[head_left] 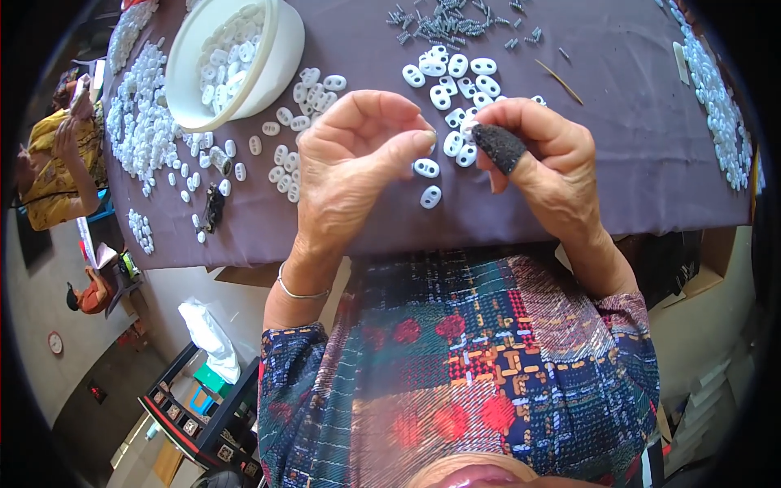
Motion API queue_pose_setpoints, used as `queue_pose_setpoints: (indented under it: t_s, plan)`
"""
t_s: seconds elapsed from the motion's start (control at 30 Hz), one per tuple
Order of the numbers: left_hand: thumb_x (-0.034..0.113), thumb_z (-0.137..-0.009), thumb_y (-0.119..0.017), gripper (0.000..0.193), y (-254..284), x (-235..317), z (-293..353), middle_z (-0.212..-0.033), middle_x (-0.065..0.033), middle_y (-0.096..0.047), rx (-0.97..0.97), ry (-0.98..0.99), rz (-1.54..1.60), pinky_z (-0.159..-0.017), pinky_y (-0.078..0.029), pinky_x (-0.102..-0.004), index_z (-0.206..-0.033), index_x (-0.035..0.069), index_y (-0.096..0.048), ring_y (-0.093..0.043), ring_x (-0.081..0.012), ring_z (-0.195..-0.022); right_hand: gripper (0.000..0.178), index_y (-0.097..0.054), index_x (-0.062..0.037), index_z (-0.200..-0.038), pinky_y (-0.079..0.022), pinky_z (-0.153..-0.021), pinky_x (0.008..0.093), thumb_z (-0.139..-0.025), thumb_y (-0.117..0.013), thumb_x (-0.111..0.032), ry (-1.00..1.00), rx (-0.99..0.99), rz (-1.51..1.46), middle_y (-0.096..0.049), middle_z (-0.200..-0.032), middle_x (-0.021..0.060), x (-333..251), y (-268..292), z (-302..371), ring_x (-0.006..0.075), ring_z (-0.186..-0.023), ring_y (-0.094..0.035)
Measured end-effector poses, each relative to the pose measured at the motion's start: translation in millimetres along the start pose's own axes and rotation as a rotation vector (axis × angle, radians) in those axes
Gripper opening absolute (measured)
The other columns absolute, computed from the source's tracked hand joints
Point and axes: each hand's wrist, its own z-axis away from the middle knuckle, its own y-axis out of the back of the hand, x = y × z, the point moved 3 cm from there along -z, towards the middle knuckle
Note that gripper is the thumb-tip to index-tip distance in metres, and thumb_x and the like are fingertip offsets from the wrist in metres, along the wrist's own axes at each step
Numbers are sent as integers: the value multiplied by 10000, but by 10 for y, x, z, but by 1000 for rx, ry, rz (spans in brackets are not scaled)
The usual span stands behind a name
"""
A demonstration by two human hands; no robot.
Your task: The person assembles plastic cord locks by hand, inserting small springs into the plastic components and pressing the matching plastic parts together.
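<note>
Patterned top (455, 366) nearest lens; two hands over white two-hole pieces

Head view, only one. Multicolour top fills the lower middle, forearms out to each side, thin bracelet (303, 294) on the left wrist. Left hand (351, 154): fingers curled, thumb and forefinger tips close together; can't tell if anything's gripped. Right hand (553, 167): black cover (500, 149) on the thumb, fingers bent in toward it; small pale bit shows at the tip, can't tell if it's pinched. White two-hole pieces (440, 97) lie loosely clustered on the dark tablecloth (651, 154), between and beyond the hands, partly behind the right; two sit nearer the table edge. More of them beside the left hand. Dark springs (454, 26) scattered at far edge, thin brown stick (560, 83) beyond right hand. White tub (281, 61) upper left, holding white pieces. Heaps of small white parts at far left (146, 114) and far right (720, 110). Beyond table, left: person in yellow patterned top (61, 179), another in orange-red (96, 294).
</note>
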Motion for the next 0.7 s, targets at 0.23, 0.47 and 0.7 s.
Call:
queue_pose_setpoints:
  t_s: [0.23,0.47,0.7]
  plan:
    - [-1,-741,-686,222,-67,-94,81,-835,-64,-631,8,-29,62,-612,-478,-195,-928,-3,-565,-596,-93,-752,177,-593,25,-945,-453,-560,194,-779,-533,13,-156,-3,-114,-601,-768,29,-4,-45,-8,60,-647,-563]
    - [-32,-740,-673,220,-116,-116,104,-834,-62,-629,44,-25,64,-626,-472,-192,-928,-6,-563,-592,-90,-759,197,-593,47,-913,-479,-611,212,-738,-503,53,-101,40,-30,-608,-780,48,-10,-53,4,84,-699,-585]
    - [-53,-737,-669,222,-138,-156,99,-867,-69,-621,82,-35,62,-700,-488,-214,-928,-9,-564,-596,-109,-801,176,-586,34,-959,-487,-600,196,-797,-541,-18,-63,19,38,-613,-770,53,23,-45,2,76,-687,-588]
